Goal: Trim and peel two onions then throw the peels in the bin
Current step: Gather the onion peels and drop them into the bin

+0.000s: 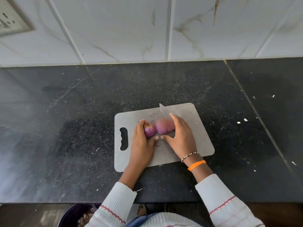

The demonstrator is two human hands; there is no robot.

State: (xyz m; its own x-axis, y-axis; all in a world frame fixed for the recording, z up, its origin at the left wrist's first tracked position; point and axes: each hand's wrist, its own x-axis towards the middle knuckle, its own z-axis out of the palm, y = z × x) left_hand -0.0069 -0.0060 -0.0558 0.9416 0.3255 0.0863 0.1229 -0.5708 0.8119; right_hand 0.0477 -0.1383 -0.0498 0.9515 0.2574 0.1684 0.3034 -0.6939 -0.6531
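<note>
Two red onions lie side by side on a grey cutting board (193, 138). The small onion (150, 129) is purple, with dry brownish skin at its top. My left hand (141, 145) grips it from the left, thumb below it. The large onion (164, 126) is smooth and pinkish. My right hand (180, 136) cups it from the right, with the index finger over its far side and the thumb at its near side. A knife blade (162, 109) sticks out behind the large onion, tip pointing away. My right hand hides its handle.
The board sits on a black speckled stone counter (73, 128) with a white tiled wall (131, 30) behind. A dark bin (73, 215) stands on the floor below the counter's front edge, at the lower left. White specks dot the counter at right.
</note>
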